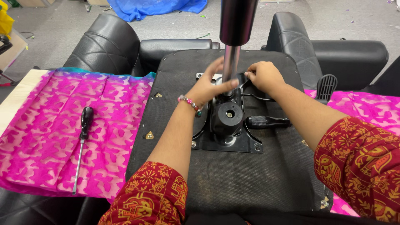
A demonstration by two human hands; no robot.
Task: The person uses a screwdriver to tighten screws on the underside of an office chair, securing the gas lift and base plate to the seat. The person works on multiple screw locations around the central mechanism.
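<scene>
While two hands grip one gas cylinder, one screwdriver lies apart.

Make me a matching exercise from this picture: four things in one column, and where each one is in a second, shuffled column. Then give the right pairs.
Things
1. screwdriver
2. left hand
3. right hand
4. blue sheet

Places
A. on the grey floor behind the chair parts
B. lying on the pink patterned cloth
C. against the shiny metal column
D. on the black lever part just right of the column

Pairs: 1-B, 2-C, 3-D, 4-A
</scene>
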